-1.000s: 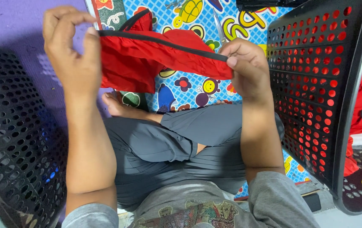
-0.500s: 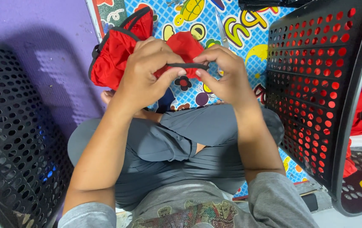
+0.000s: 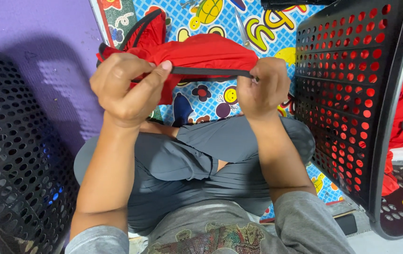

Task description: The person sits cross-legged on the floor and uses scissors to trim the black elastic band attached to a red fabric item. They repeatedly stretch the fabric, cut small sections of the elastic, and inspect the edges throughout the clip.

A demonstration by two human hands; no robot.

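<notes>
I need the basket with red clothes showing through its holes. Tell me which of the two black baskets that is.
The black basket on the person's right: red fabric shows through its holes. The left basket shows only dark behind its holes.

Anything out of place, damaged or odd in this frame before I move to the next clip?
Nothing stands out. The left hand and right hand pinch the black band of a red garment, stretched taut between them above the lap. It looks intact. Perforated black baskets stand on both sides on the patterned play mat.

Home floor, likely: colourful cartoon play mat [image 3: 211, 99] underfoot, black perforated laundry baskets [image 3: 347, 84] either side of it.
</notes>
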